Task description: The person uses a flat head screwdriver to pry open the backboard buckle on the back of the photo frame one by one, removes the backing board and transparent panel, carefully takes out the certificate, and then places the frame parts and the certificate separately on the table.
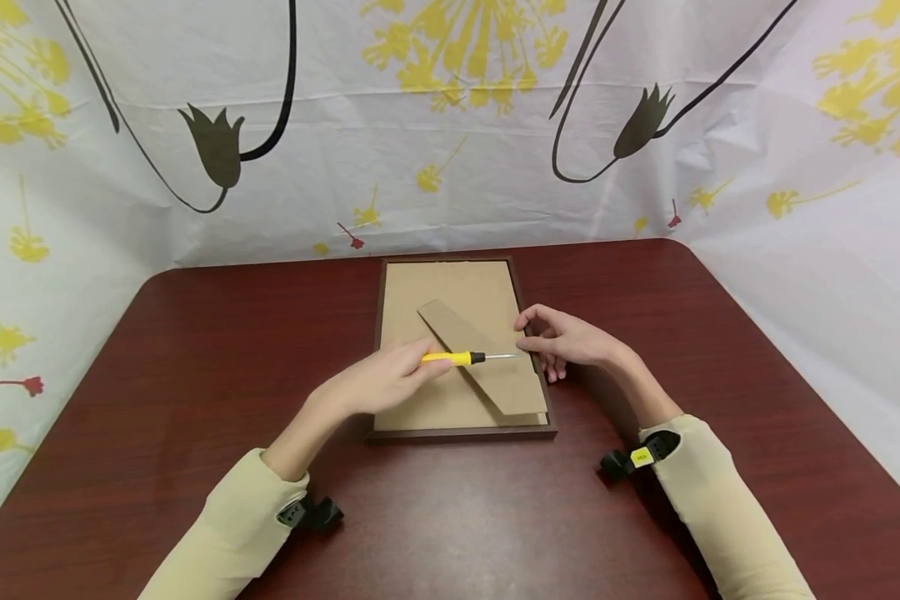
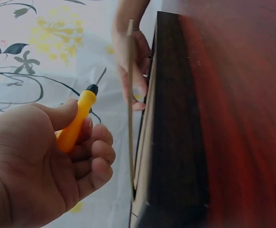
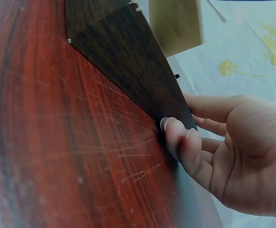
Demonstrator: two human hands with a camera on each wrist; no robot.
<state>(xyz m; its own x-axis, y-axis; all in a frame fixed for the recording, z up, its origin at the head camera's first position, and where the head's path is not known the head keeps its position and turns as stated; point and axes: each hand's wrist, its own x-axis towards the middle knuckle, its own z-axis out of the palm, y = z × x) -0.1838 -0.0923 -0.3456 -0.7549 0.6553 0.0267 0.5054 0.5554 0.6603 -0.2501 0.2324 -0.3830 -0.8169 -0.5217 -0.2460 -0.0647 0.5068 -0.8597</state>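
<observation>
One yellow screwdriver (image 1: 450, 359) is gripped in the fingers of the left hand (image 1: 381, 381) above the picture frame (image 1: 457, 434), its tip pointing right. The frame lies on the counter (image 1: 270, 350), a brown flap (image 1: 506, 387) slanting over its backing board (image 1: 450, 282). The fingers of the right hand (image 1: 567, 338) hold the frame's right edge.

Behind the tabletop (image 1: 255, 350) and along its left and right sides, white sheeting (image 1: 292, 208), slightly wrinkled, with a printed pattern: large yellow flower heads (image 1: 461, 42), brown-green buds (image 1: 219, 150) on long curved stems (image 1: 290, 79), and also small red flowers (image 1: 33, 385). Tabletop in reddish-brown wood look, with dark grain, rounded at the far corners, and with fine pale scratches (image 3: 150, 170) in the right wrist view. On its nearer part, a soft whitish reflection of light (image 1: 465, 508).
</observation>
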